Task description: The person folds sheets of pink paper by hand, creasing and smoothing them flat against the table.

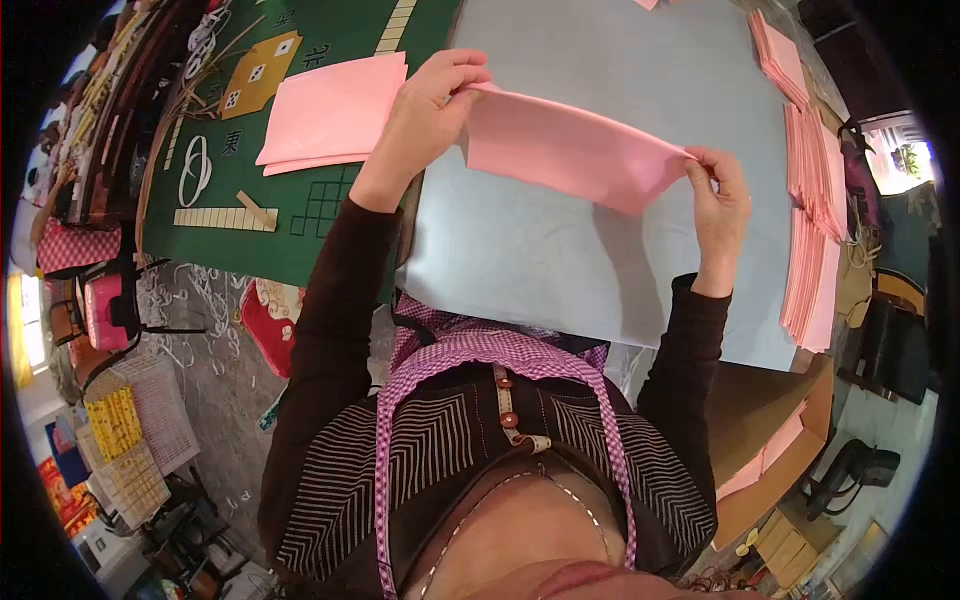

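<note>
Grip: left hand (435, 105) and right hand (718, 195) each pinch an end of one thin pink rectangular folded sheet (570, 145), paper or fabric unclear. Sheet hangs above the pale blue-grey desk (510, 260), upper middle of frame, shadow below.

Risks, my read: uneven pull could skew the fold or crease the sagging middle; a loose pinch could drop a corner. Left wrist overlaps the edge of the flat pink stack (335, 110), upper left; contact unclear, but a sideways swing could knock it. Fanned pink bundles (815, 165) along the right edge look loose; a bump could spill them.

Count: 2 hands, 1 held sheet, 1 stack upper left, 3 bundles right, 1 brown cardboard box (822, 405) lower right. Sheets per pile: can't tell.
</note>
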{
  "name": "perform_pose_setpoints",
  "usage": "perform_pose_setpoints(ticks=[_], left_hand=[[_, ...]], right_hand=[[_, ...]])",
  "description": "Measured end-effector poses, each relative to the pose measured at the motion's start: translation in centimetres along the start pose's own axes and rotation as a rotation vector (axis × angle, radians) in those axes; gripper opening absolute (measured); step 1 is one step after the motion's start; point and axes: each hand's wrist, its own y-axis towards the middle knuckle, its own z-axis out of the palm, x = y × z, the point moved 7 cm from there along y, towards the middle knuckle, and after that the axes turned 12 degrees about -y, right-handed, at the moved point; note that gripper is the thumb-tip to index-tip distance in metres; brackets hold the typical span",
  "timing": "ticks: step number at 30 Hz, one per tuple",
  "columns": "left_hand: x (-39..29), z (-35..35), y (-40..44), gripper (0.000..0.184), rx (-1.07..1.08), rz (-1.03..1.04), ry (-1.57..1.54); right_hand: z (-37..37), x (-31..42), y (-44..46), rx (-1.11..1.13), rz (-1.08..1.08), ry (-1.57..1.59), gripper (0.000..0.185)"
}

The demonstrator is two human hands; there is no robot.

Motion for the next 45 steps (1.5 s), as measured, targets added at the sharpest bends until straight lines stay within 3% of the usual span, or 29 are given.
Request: perform_pose_setpoints(ticks=[13,17,22,25,28,32,37,45], left_hand=[[-2.3,-0.5,3.4,0.014,0.143,0.227,0.211],[0.9,0.5,6.3,0.013,0.205,0.289,0.293],[-1.7,1.1,7.5,0.01,0.167,0.417,0.401],[-3.4,1.9,6.0,0.009,0.148,0.539,0.521],[-1.8,2.9,2.6,0.012,0.038,0.652,0.664],[-0.1,4.6,-3.2,0.015,0.088,0.59,0.74],[1.9,6.1,-8.7,0.027,0.231,0.523,0.815],[4.6,7.0,-12.0,0.034,0.347,0.432,0.787]], right_hand=[[-2.9,2.0,4.2,-0.018,-0.098,-0.015,0.007],[-0.5,-0.7,7.3,0.098,0.062,-0.023,0.013],[-0.2,-2.7,9.4,0.087,0.122,0.065,0.014],[-0.9,-2.8,8.4,0.0,0.075,0.139,0.013],[-0.6,-2.8,5.2,-0.095,-0.098,-0.027,0.013],[1.0,-3.7,-1.6,-0.172,-0.142,-0.136,0.014],[2.1,-3.4,-8.0,-0.056,-0.285,-0.459,0.021],[3.7,-4.2,-11.5,0.081,-0.279,-0.531,0.018]])
